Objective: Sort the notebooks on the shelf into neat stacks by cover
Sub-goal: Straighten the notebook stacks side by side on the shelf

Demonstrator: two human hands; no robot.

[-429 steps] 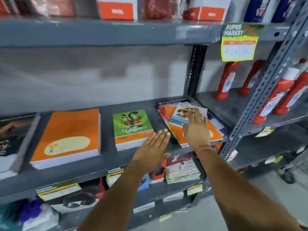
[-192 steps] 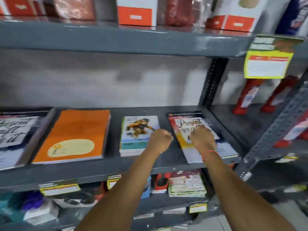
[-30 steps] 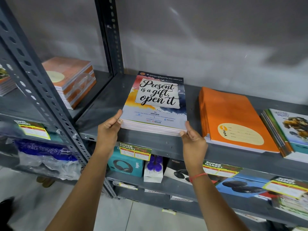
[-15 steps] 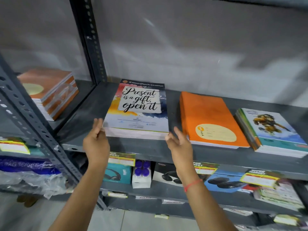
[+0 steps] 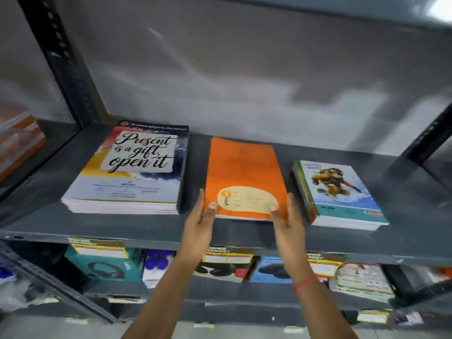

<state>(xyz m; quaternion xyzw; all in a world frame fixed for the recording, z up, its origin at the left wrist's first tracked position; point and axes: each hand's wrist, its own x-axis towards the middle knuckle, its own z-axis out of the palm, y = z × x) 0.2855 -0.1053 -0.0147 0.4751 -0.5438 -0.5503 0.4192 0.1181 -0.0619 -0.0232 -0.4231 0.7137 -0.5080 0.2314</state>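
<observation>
Shelf (image 5: pixel 156 231): dark grey. Left stack (image 5: pixel 132 167): watercolour cover in yellow, red and navy, black script on a pale panel. Centre stack (image 5: pixel 244 172): plain orange, cream oval label. Right stack (image 5: pixel 340 192): sky-blue and teal cover, orange cartoon figure.

Three notebook stacks lie on the shelf (image 5: pixel 156 223). The lettered stack (image 5: pixel 129 172) sits toward its left end, the plain stack (image 5: pixel 242 172) mid-shelf, the cartoon stack (image 5: pixel 340 194) toward its right end.
</observation>
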